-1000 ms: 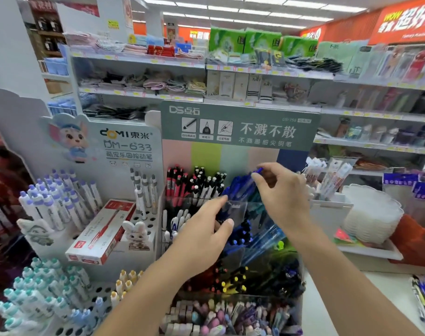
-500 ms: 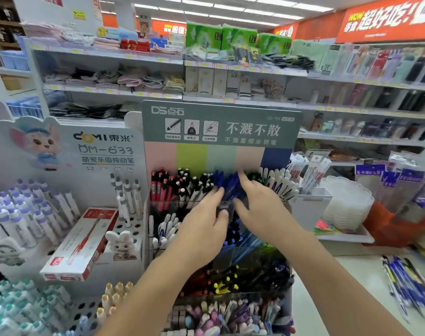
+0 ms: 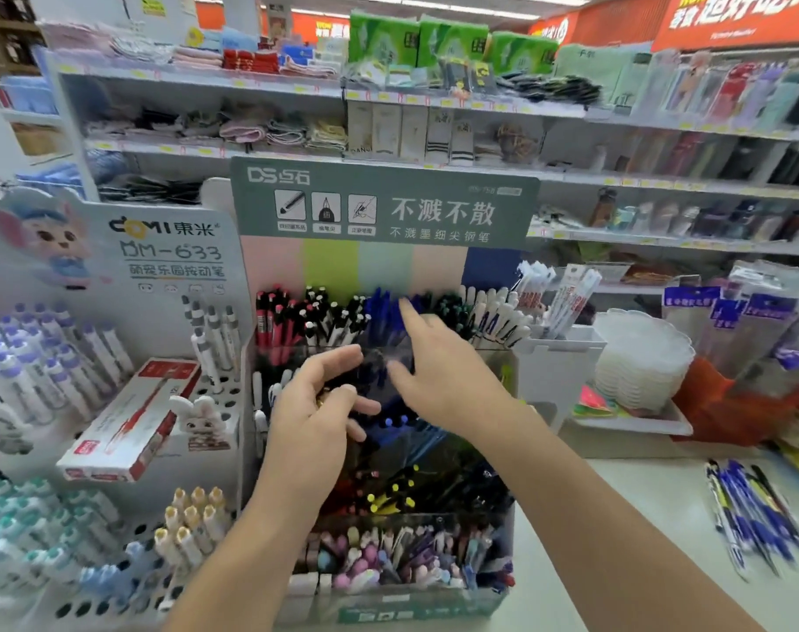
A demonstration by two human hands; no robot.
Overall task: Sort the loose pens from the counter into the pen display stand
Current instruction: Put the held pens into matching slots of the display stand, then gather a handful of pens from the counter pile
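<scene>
The tiered pen display stand (image 3: 384,207) with a green header stands in front of me, its rows packed with red, black, blue and white pens. Blue pens (image 3: 381,312) fill the middle of the top row. My right hand (image 3: 438,371) hovers over those blue pens with fingers spread and nothing in it. My left hand (image 3: 318,403) is just left of it in front of the stand's second row, fingers loosely bent, holding nothing that I can see. Loose blue and black pens (image 3: 753,517) lie on the white counter (image 3: 639,517) at the right.
A white cartoon-branded pen stand (image 3: 115,275) with a red-and-white box (image 3: 133,417) stands to the left. A white bin (image 3: 557,367) of packaged refills and a stack of white plates (image 3: 644,358) sit to the right. Stocked store shelves fill the background.
My right hand dropped from the top-row blue pens, where it pinched one, and now hovers open. My left hand opened a little. The view shifted right, showing the loose pens.
</scene>
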